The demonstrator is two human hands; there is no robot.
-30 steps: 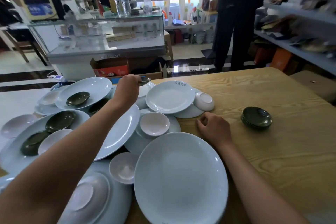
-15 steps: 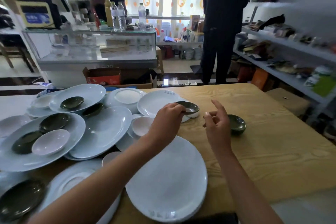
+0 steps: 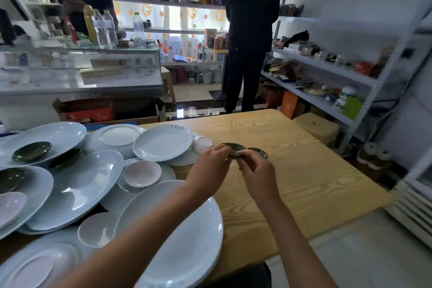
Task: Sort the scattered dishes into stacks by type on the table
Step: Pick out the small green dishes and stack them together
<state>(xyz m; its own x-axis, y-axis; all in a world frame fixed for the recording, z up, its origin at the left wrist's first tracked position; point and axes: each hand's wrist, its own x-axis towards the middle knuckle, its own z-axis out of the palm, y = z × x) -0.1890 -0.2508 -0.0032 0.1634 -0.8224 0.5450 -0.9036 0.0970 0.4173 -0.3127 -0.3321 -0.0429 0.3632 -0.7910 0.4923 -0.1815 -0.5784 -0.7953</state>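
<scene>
A small dark green saucer [image 3: 233, 147] is held above the wooden table [image 3: 315, 180] by both hands: my left hand [image 3: 211, 159] pinches its left rim and my right hand [image 3: 253, 166] pinches its near right rim. Just behind my right hand sits the stack of dark green saucers [image 3: 260, 152] on the table. On the left lie large white oval plates [image 3: 77, 184], a round white plate [image 3: 163, 141], small pink-white dishes [image 3: 142, 173] and more dark saucers [image 3: 31, 151], piled loosely.
A big white oval plate [image 3: 177, 236] lies at the table's near edge under my left forearm. Past the table stand a glass counter [image 3: 79, 72], a cardboard box [image 3: 86, 110], metal shelves [image 3: 327, 77] on the right, and two people further back.
My left hand carried the dark saucer rightward from the pile toward the green stack. My right hand rose from the table and took hold of the saucer's other side.
</scene>
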